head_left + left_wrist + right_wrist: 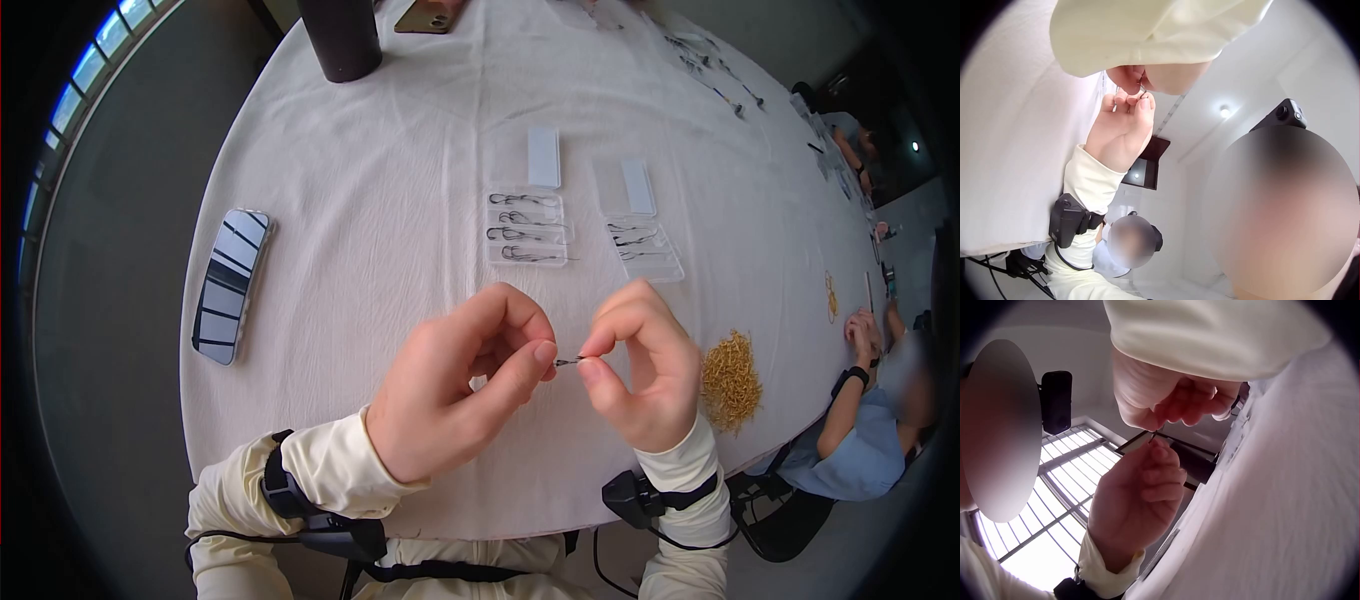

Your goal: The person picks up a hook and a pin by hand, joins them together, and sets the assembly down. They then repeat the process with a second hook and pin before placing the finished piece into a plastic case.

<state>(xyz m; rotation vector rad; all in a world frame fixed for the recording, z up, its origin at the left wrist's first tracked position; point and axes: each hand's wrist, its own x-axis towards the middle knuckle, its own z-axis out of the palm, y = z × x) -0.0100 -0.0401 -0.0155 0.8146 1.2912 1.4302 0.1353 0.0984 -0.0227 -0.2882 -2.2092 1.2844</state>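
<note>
A small dark metal piece [568, 361], thin as wire, spans the short gap between my two hands above the table. My left hand [470, 385] pinches its left end between thumb and index finger. At the other end, my right hand [645, 365] holds it in thumb and fingertip. The fingertips hide much of the piece, and its exact kind cannot be told. Beyond the hands lies a clear plastic box [528, 262] with several dark looped wire pieces [522, 218] in its compartments. A second clear box [655, 268] with similar pieces lies to its right.
A heap of small gold-coloured pieces [732, 382] lies right of my right hand. A phone [232, 285] rests at the left table edge. A dark cylindrical container [342, 45] and another phone [428, 16] are at the back. Another person [850, 440] sits at the right on the white tablecloth [350, 200].
</note>
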